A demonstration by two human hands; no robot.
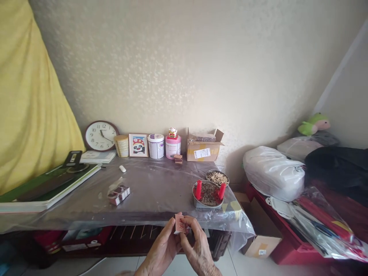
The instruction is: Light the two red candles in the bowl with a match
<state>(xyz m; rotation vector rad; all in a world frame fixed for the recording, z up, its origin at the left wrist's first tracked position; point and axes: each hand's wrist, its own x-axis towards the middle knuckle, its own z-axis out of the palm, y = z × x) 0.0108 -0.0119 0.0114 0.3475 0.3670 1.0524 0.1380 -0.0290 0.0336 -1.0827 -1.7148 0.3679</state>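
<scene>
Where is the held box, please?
The box is at the head view's lower centre, in the left hand and right hand, by the table's front edge.

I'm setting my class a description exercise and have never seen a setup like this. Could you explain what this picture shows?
There is no machine here: the left hand and right hand are a person's own, bare. The single picture comes from a camera worn on that person's head, looking forward and down.

Both hands hold a small box at the near edge of a table covered with clear plastic. To the right are two red candles in a round dish, with what look like matchsticks behind. A bundle of little boxes lies to the left. Along the wall stand a clock, a framed panda picture and a cardboard box, among other things.
</scene>
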